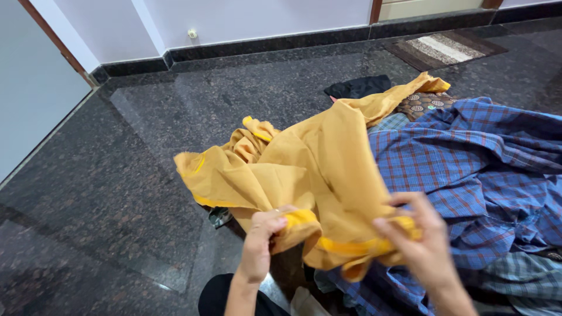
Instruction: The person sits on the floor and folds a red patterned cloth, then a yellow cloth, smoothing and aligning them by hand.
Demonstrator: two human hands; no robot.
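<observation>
Mustard-yellow cloth (304,169) with a brighter yellow hem is held up over the dark polished stone floor (117,193). No box, basket or other container shows; the clothes lie loose on the floor.

Left hand (260,243): rises from 6 o'clock, forearm nearly upright, wrist bent slightly toward 1 o'clock. Thumb and fingers pinch the hem at a bunched corner, fingers curled together, not spread.

Right hand (421,243): comes in from 5 o'clock, back of hand toward the camera. Thumb and forefinger pinch the same hem further along; the other fingers are loosely bent above it.

Between the two hands the hem runs roughly 9-to-3 o'clock, sagging a little in the middle. The cloth's long axis runs from the hands at 6 o'clock up toward 1 o'clock, where its far end lies on a brown patterned cloth (422,104). A crumpled fold spreads out toward 9 o'clock.

Blue checked cloth (480,164) lies heaped at 3 o'clock, touching the yellow cloth and partly under it. Black cloth (358,86) lies at 12 o'clock, just beyond the yellow end. A striped doormat (445,48) sits at 1 o'clock by the wall, well apart. The person's dark-clad knee (219,295) shows at 6 o'clock.
</observation>
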